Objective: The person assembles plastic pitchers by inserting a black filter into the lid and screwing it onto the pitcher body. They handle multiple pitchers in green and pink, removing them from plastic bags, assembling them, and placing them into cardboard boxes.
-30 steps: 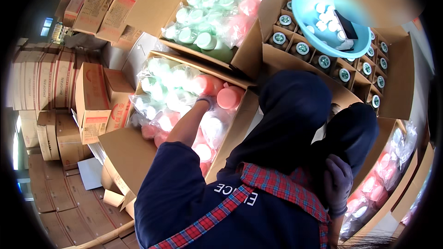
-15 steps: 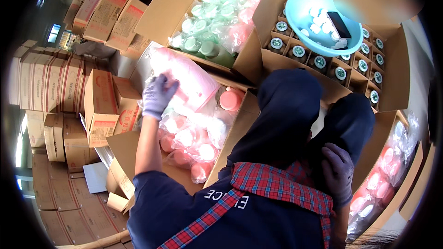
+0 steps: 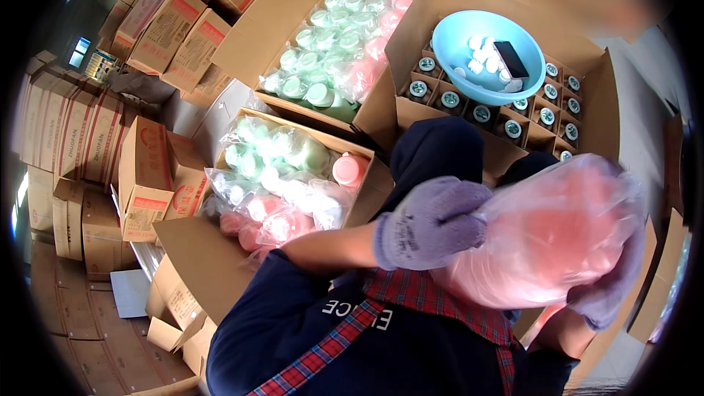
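Across my lap lies a large pink bottle-like piece in a clear plastic bag [image 3: 546, 231], held up between both hands. My left hand [image 3: 433, 224], in a pale purple work glove, pinches the bag's near-left end with curled fingers. My right hand [image 3: 612, 279], gloved the same, cups the other end; its fingers are partly hidden behind the bag. Left of my knees stands an open carton [image 3: 187, 249] of bagged green, white and pink bottles. A single pink bottle [image 3: 350, 169] stands in its right corner.
A light-blue basin [image 3: 447, 44] holding white caps and a phone [image 3: 511, 59] rests on a divided carton [image 3: 598, 110] of bottles with white-and-green tops. Behind the left carton is another carton [image 3: 257, 37] with bagged green and pink bottles. Stacked cartons [image 3: 95, 301] line the left.
My left hand has brought the bagged pink bottle from the left carton rightward over my lap. My right hand has risen from my knee onto it. The view has shifted slightly.
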A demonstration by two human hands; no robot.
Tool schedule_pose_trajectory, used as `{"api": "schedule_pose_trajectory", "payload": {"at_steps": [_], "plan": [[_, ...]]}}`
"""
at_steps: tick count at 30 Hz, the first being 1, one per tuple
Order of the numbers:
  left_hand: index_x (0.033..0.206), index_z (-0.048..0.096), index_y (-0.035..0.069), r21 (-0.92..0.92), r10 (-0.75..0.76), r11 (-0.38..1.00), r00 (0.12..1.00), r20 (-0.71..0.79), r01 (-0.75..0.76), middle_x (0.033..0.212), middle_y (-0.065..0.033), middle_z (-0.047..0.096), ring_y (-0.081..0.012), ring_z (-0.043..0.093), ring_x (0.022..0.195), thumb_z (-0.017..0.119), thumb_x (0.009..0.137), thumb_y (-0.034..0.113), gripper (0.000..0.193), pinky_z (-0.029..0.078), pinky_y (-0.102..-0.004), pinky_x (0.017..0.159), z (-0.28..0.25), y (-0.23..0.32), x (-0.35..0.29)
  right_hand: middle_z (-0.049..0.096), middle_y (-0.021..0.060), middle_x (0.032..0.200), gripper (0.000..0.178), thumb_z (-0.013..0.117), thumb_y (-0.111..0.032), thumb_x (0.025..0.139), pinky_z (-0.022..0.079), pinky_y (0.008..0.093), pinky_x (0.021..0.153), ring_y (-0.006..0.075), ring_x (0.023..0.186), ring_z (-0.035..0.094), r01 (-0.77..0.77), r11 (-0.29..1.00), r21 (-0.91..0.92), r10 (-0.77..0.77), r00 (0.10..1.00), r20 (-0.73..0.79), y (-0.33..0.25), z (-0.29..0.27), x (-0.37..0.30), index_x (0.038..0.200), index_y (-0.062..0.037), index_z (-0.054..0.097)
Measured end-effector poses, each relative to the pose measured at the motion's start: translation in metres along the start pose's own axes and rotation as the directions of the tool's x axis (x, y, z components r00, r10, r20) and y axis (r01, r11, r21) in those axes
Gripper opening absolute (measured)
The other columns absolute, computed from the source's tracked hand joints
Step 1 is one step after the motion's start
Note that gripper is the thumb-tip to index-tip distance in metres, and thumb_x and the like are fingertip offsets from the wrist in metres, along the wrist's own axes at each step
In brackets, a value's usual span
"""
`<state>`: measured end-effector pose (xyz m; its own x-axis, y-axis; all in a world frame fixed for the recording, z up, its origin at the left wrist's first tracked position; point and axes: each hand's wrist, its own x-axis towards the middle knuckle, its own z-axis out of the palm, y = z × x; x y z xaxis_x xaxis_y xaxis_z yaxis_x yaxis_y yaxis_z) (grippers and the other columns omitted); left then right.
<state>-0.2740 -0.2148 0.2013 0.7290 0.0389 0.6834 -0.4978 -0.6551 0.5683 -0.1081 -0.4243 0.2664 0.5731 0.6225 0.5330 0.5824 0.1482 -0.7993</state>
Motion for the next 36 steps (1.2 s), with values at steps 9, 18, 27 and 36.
{"api": "schedule_pose_trajectory", "payload": {"at_steps": [9,18,27,36], "plan": [[0.155,0.026,-0.001,-0.825,-0.475,0.474,0.878,0.055,0.308,0.157,-0.0149,0.036,-0.0277,0.034,0.146,0.075,0.085,0.020,0.088,0.024,-0.0432,0.120,0.006,-0.034,-0.020,0.067,0.0180,0.105,0.030,0.066,-0.031,0.087,0.052,0.0402,0.078,0.0262,0.089,0.066,-0.104,0.833,-0.543,0.211,0.968,0.138,0.071,-0.116,0.037,0.098,-0.0035,0.066],[0.149,0.039,-0.001,-0.578,-0.615,0.578,0.773,0.156,0.577,0.148,-0.0131,0.050,-0.0262,0.051,0.134,0.063,0.098,0.031,0.064,0.043,-0.0417,0.109,-0.016,-0.073,-0.098,0.069,0.0184,0.109,0.029,0.060,-0.020,0.090,0.052,0.0457,0.088,0.0285,0.099,0.066,-0.022,-0.315,-0.949,0.569,0.796,-0.207,0.392,-0.254,-0.224,0.116,-0.0075,0.064],[0.135,0.052,-0.001,-0.329,-0.762,0.618,0.646,-0.031,0.714,0.133,-0.0149,0.061,-0.0249,0.062,0.117,0.053,0.100,0.030,0.047,0.049,-0.0363,0.099,-0.008,-0.078,-0.067,0.039,0.0297,0.150,0.074,0.071,-0.022,0.090,0.047,0.0452,0.106,0.0469,0.133,0.045,-0.737,0.330,-0.590,0.056,0.639,-0.767,0.166,-0.142,-0.162,0.149,0.0053,0.036],[0.148,0.041,0.001,-0.881,-0.747,0.404,0.645,-0.162,0.246,0.144,-0.0136,0.052,-0.0265,0.054,0.130,0.039,0.107,0.046,0.061,0.045,-0.0432,0.108,0.013,-0.064,-0.048,0.045,0.0294,0.145,0.067,0.068,-0.035,0.093,0.047,0.0508,0.102,0.0464,0.129,0.050,-0.883,-0.103,-0.458,-0.026,0.463,-0.886,0.202,-0.259,-0.267,0.143,0.0030,0.046]]}}
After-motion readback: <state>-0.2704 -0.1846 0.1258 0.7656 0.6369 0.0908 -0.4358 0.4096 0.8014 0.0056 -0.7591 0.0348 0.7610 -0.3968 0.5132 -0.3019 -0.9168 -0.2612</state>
